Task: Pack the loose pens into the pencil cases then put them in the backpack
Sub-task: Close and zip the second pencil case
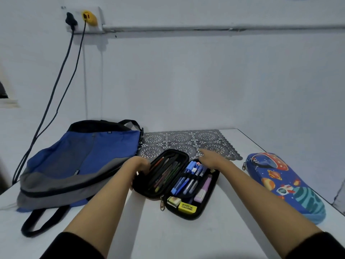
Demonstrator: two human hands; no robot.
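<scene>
Lying open flat at centre frame on the white table [168, 236]: black pencil case [188, 216], zip pull [162, 204] dangling off its near edge. In its left half, dark and patterned pencils [164, 174]; in its right half, blue pens [188, 178] strapped side by side, next to a lilac highlighter [203, 189], with a white eraser [173, 200] and a yellow eraser [187, 207] at the near end. Gripping the case's left rim with fingers curled over it: left hand [141, 166]. Poised over the far right corner of the case: right hand [211, 158], index finger stretched toward the grey lace placemat [186, 141] behind, other fingers hidden under the hand, so cannot tell about any hold. At left of frame, just beside the case, lying flat: blue and grey backpack [80, 161], black strap trailing toward the lower left. At right, apart from the open case: space-print pencil case [283, 184], zipped closed. In the upper left, on the wall: socket strip with a yellow adapter [89, 17] and black plug [71, 19], cables [56, 90] hanging down behind the backpack. At the bottom corners, black sleeves [71, 245].
</scene>
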